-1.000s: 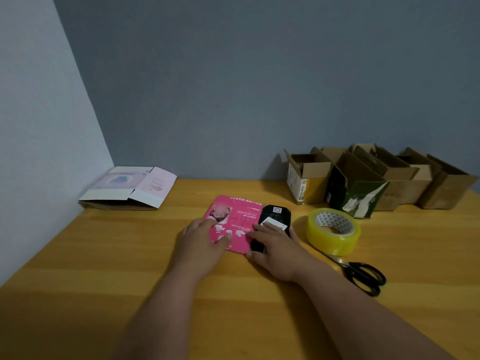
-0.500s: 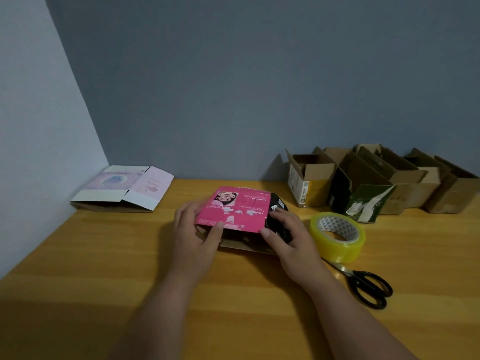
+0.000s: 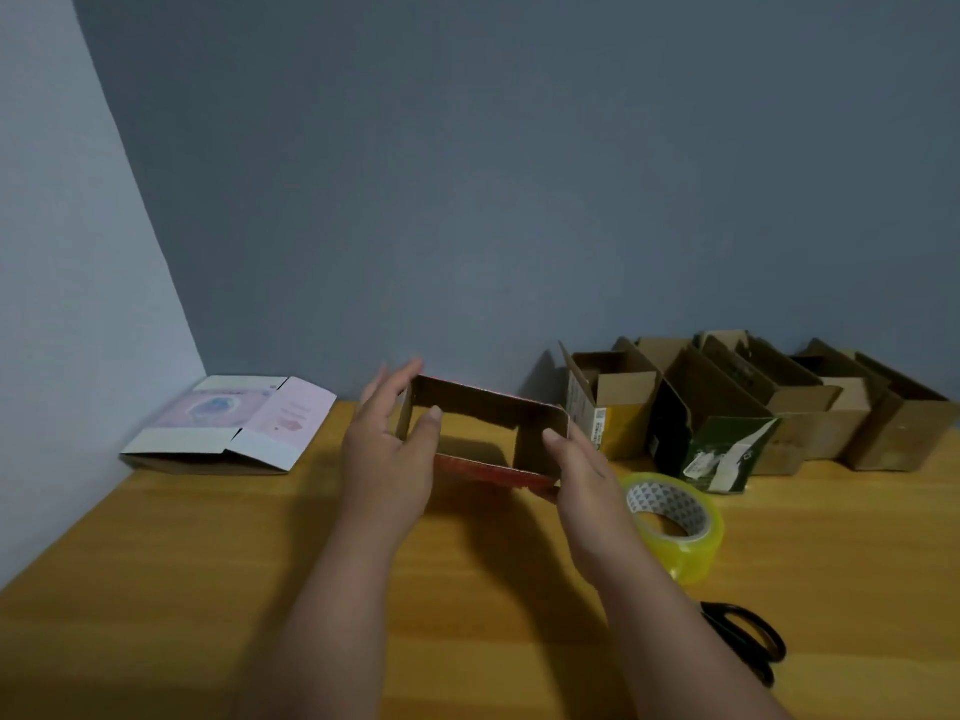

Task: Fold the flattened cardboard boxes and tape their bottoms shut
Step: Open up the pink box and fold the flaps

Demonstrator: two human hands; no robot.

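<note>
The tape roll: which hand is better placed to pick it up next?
The right hand, probably. The tape roll lies on the table just beside it, while the left hand grips the far side of the opened pink box.

Single head-worn wide-angle view, looking forward and slightly down across the wooden surface (image 3: 156, 589) toward the corner where the two walls (image 3: 519, 174) meet. Close range: both forearms enter from the bottom edge, hands (image 3: 387, 459) mid-frame. Walls fill the upper half. No second view to overlap.
</note>
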